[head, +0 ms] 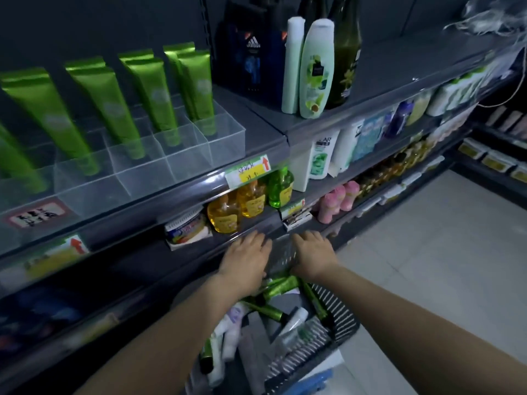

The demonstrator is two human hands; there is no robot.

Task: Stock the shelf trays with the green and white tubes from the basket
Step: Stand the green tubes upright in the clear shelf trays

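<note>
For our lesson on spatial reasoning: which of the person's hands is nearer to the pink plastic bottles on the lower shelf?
Right. The right hand lies just below the pink plastic bottles; the left hand lies farther to their left.

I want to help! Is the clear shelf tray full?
No, the clear tray has empty front compartments before the green tubes.

Green tubes (281, 287) and white tubes (231, 332) jumbled in basket (343, 317); others (111, 104) leaning in trays (185, 163).

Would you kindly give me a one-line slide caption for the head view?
Left hand and right hand reach over the basket of green and white tubes, below the partly stocked clear shelf tray.
</note>
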